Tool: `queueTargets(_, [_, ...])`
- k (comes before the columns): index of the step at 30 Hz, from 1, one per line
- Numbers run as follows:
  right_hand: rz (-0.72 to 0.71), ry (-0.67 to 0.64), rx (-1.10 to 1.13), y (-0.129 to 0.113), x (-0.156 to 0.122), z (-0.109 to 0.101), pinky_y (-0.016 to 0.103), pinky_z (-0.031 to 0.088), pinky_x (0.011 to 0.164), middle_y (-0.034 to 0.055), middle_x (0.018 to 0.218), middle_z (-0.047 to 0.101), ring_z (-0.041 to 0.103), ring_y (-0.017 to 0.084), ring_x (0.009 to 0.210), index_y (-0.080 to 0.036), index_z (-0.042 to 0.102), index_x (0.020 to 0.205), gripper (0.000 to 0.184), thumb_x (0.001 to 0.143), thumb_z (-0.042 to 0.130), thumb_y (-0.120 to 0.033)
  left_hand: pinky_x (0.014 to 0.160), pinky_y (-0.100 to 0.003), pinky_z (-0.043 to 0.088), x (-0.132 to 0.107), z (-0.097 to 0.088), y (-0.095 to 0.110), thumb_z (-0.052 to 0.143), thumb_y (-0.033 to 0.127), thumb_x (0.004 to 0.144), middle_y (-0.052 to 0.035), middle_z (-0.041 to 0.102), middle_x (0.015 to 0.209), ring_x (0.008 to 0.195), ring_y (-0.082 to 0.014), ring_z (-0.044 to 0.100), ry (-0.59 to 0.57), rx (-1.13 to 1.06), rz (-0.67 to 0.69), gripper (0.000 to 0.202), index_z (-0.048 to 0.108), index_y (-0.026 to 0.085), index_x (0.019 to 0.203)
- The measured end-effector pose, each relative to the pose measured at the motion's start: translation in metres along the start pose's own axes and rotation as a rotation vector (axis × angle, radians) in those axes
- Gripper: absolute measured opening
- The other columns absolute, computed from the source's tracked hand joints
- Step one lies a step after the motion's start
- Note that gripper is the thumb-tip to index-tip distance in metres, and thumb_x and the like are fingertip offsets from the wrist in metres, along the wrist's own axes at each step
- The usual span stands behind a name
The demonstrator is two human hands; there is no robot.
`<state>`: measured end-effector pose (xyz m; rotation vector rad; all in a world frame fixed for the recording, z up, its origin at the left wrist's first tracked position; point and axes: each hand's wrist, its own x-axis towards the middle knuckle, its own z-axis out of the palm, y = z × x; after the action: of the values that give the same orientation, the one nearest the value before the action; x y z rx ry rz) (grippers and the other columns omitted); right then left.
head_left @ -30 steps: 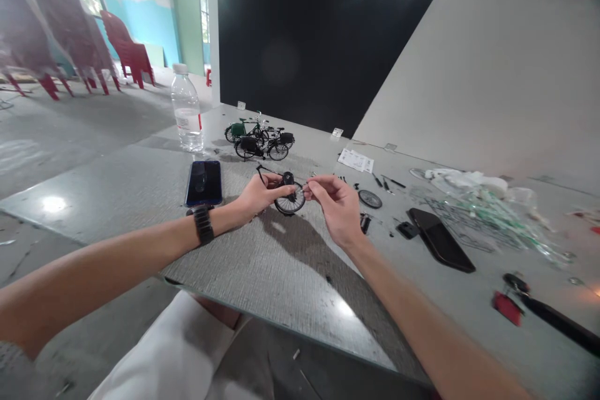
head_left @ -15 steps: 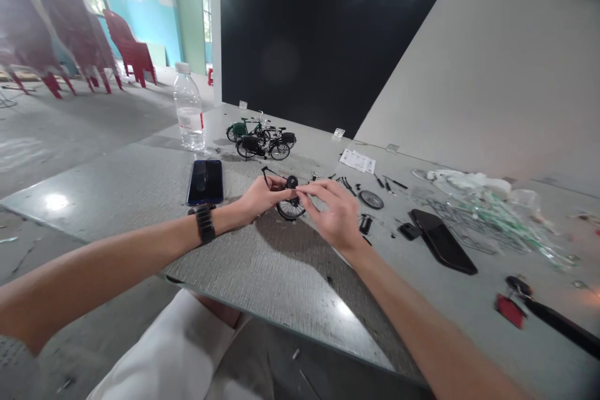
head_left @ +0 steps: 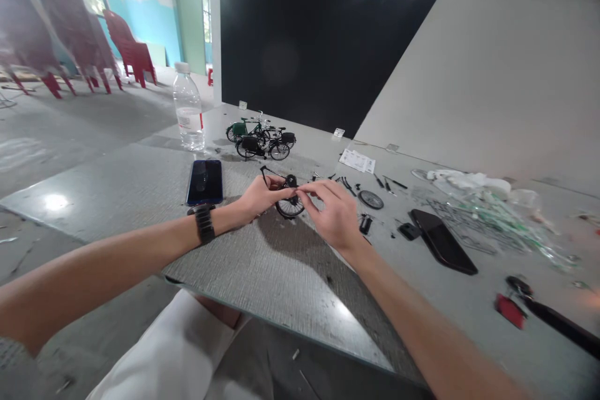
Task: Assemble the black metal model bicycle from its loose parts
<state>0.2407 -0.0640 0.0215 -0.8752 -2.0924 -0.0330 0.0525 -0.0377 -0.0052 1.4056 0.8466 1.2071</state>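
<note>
A partly built black model bicycle (head_left: pixel 291 206), with a frame, a chainring and one spoked wheel, is held just over the table. My left hand (head_left: pixel 263 195) is closed on its frame from the left. From the right, my right hand (head_left: pixel 332 207) pinches at the bicycle near the wheel's upper edge; whatever small part lies between its fingertips is too small to make out. To the right lie a loose spoked wheel (head_left: pixel 370 199) and several small black parts (head_left: pixel 366 224). Behind my hands stand finished model bicycles (head_left: pixel 262 145), black and green.
A water bottle (head_left: pixel 189 109) and a blue phone (head_left: pixel 205 181) are on the left. Paper slips (head_left: pixel 357 160) lie at the back. On the right are a black phone (head_left: pixel 443 240), clear plastic bags (head_left: pixel 497 200) and keys with a red tag (head_left: pixel 510 311).
Both hands stay almost in place at the model bicycle. My right fingertips have shifted very slightly against it, and the wheel has tipped a little left.
</note>
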Motion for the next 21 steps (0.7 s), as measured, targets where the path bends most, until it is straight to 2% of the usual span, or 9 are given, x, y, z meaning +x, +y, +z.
queueTargets(3, [0.028, 0.033, 0.003, 0.000, -0.001, 0.002, 0.038, 0.053, 0.078, 0.0080, 0.091, 0.073, 0.065, 0.023, 0.083, -0.024, 0.072, 0.096, 0.015, 0.100, 0.059, -0.031, 0.055, -0.025, 0.033, 0.000, 0.000, 0.000, 0.081, 0.042, 0.074, 0.0011, 0.057, 0.063, 0.060, -0.0105, 0.047, -0.001, 0.023, 0.007, 0.031, 0.068, 0.014, 0.069])
queueTargets(7, [0.110, 0.071, 0.054, 0.000, -0.002, 0.003, 0.036, 0.054, 0.071, 0.0070, 0.091, 0.072, 0.064, 0.021, 0.078, -0.025, 0.070, 0.094, 0.015, 0.099, 0.060, -0.035, 0.054, -0.025, 0.032, 0.001, -0.001, -0.002, 0.083, 0.045, 0.073, 0.0005, 0.057, 0.064, 0.061, -0.0108, 0.047, 0.001, 0.030, 0.013, 0.034, 0.067, 0.015, 0.070])
queueTargets(14, [0.144, 0.090, 0.114, -0.003, 0.003, -0.005, 0.037, 0.054, 0.070, 0.0071, 0.089, 0.072, 0.064, 0.021, 0.078, -0.025, 0.070, 0.091, 0.021, 0.101, 0.058, -0.040, 0.053, -0.025, 0.030, 0.001, -0.001, 0.000, 0.082, 0.048, 0.073, 0.0001, 0.058, 0.063, 0.058, -0.0104, 0.045, 0.007, 0.037, 0.004, 0.036, 0.071, 0.014, 0.072])
queueTargets(16, [0.147, 0.050, 0.146, 0.000, 0.006, -0.010, 0.037, 0.054, 0.068, 0.0072, 0.086, 0.071, 0.064, 0.021, 0.077, -0.025, 0.069, 0.089, 0.024, 0.101, 0.057, -0.041, 0.053, -0.025, 0.031, 0.000, 0.000, 0.003, 0.082, 0.048, 0.073, -0.0008, 0.060, 0.064, 0.058, -0.0109, 0.046, 0.024, 0.023, -0.008, 0.036, 0.072, 0.014, 0.074])
queueTargets(21, [0.074, -0.156, 0.154, 0.012, 0.012, -0.020, 0.037, 0.053, 0.068, 0.0084, 0.092, 0.071, 0.063, 0.020, 0.075, -0.024, 0.068, 0.084, 0.025, 0.097, 0.059, -0.043, 0.055, -0.026, 0.034, -0.002, 0.001, 0.007, 0.083, 0.044, 0.072, 0.0010, 0.057, 0.060, 0.058, -0.0112, 0.047, 0.028, 0.022, -0.007, 0.033, 0.069, 0.015, 0.069])
